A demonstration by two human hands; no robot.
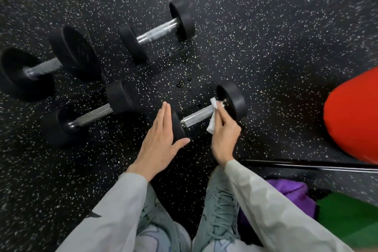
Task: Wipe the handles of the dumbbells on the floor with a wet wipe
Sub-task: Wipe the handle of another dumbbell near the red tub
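- Grey-green laced shoes (219,206) and pale grey sleeves (114,217) fill the bottom of the view, both forearms reaching forward over the speckled black rubber floor (266,32).
- Left hand (158,139) is flat and spread, fingers straight and held together, thumb splayed to the right; its palm rests against the outer face of the near black weight (178,127) of the nearest dumbbell (201,113), holding nothing.
- Right hand (224,131) is curled, its fingers pinching a crumpled white wet wipe (212,116) and pressing it onto the far end of that dumbbell's handle, just beside the far round weight (232,100).
- That handle is bright knurled metal, bare between the wipe and the near weight; the dumbbell lies slanted on the floor, directly ahead of the shoes.
- Just to the left lies a second dumbbell (90,113), slanted the same way, with a knurled silver handle and thick black round ends.
- Farther off, a third dumbbell (156,31) with a shiny handle lies toward the middle of the floor.
- Near the left edge lies a larger dumbbell (48,65) with wide black discs, somewhat blurred.
- Small dark wet-looking spots (182,84) mark the floor between the dumbbells.
- At the right edge sits a rounded red object (353,118); below it a thin black bar (306,164) runs across, with purple (290,192) and green (351,217) shapes toward the bottom right corner.
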